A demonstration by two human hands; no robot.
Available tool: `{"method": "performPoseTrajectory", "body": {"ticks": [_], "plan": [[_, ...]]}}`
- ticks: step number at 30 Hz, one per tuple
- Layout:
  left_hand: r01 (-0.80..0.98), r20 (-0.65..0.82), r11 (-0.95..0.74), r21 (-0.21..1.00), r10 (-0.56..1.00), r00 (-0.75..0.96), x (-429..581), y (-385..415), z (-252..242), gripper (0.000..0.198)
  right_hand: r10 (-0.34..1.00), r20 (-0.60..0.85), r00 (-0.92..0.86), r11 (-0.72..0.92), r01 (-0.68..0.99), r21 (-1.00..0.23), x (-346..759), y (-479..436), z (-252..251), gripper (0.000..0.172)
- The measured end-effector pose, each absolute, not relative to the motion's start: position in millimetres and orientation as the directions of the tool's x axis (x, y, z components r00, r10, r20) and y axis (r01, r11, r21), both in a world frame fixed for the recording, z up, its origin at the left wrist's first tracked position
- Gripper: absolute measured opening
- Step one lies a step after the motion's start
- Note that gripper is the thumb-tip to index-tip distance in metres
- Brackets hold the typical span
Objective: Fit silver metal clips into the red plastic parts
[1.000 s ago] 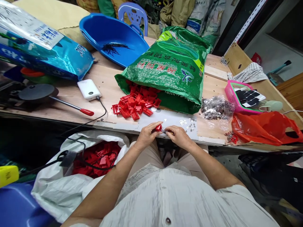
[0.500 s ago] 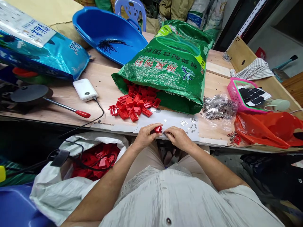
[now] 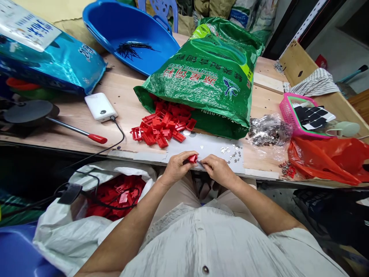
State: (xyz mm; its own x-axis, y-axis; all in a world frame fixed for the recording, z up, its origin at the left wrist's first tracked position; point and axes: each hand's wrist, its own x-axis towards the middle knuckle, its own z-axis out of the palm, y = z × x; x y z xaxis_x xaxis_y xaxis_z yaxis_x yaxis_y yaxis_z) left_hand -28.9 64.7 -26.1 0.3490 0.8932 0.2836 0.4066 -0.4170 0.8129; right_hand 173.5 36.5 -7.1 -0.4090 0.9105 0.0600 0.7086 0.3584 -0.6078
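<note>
Between the thumb and fingers of my left hand [image 3: 177, 167] is a small red plastic housing [image 3: 192, 158], its hollow end turned toward the right. My right hand [image 3: 218, 168] pinches a thin dark tool [image 3: 199, 163] whose tip meets the housing; its exact kind is too small to tell. Both hands are at the table's front edge, above my lap. Beyond them a heap of red plastic housings [image 3: 164, 125] spills from the mouth of a green feed sack [image 3: 213, 77]. Small metal pieces [image 3: 235, 154] lie scattered on a grey sheet [image 3: 198, 144].
A white sack [image 3: 72, 227] of red parts stands below at left. On the table are a lever tool with a red handle [image 3: 96, 138], a white power bank [image 3: 100, 107], a blue basin [image 3: 129, 23], a pink basket [image 3: 290, 117] and an orange plastic bag [image 3: 331, 157].
The view has shifted slightly. Both hands keep nearly the same pose, with the housing and the thin tool still held together.
</note>
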Motion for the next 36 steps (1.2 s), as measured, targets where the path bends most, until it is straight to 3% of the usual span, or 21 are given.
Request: {"method": "performPoseTrajectory", "body": {"ticks": [8, 14, 24, 27, 29, 33, 36], "plan": [[0.418, 0.29, -0.395, 0.818, 0.911, 0.294, -25, 62, -31, 0.029, 0.945, 0.028, -0.327, 0.308, 0.855, -0.418, 148, 25, -7, 0.021], [0.359, 0.288, -0.376, 0.854, 0.917, 0.275, -26, 58, -35, 0.029, 0.944, 0.066, -0.324, 0.309, 0.793, -0.525, 159, 26, -2, 0.017], [0.217, 0.285, -0.326, 0.92, 0.937, 0.201, -26, 42, -33, 0.028, 0.943, 0.068, -0.327, 0.303, 0.751, -0.587, 172, 14, 2, 0.023], [0.06, 0.206, -0.215, 0.975, 0.97, 0.129, -22, 36, -25, 0.031, 0.935, 0.018, -0.354, 0.27, 0.679, -0.683, 173, 13, 10, 0.028], [-0.161, 0.102, -0.09, 0.983, 0.992, 0.068, -18, 31, -18, 0.033, 0.921, -0.008, -0.39, 0.264, 0.64, -0.722, 172, 12, 17, 0.036], [-0.598, -0.178, 0.245, 0.763, 0.969, 0.17, -12, 20, -6, 0.021, 0.901, -0.019, -0.434, 0.309, 0.672, -0.673, 169, 10, 28, 0.044], [-0.723, -0.334, 0.43, 0.54, 0.899, 0.285, -11, 14, 1, 0.014, 0.892, -0.012, -0.452, 0.337, 0.682, -0.649, 166, 7, 32, 0.043]]}}
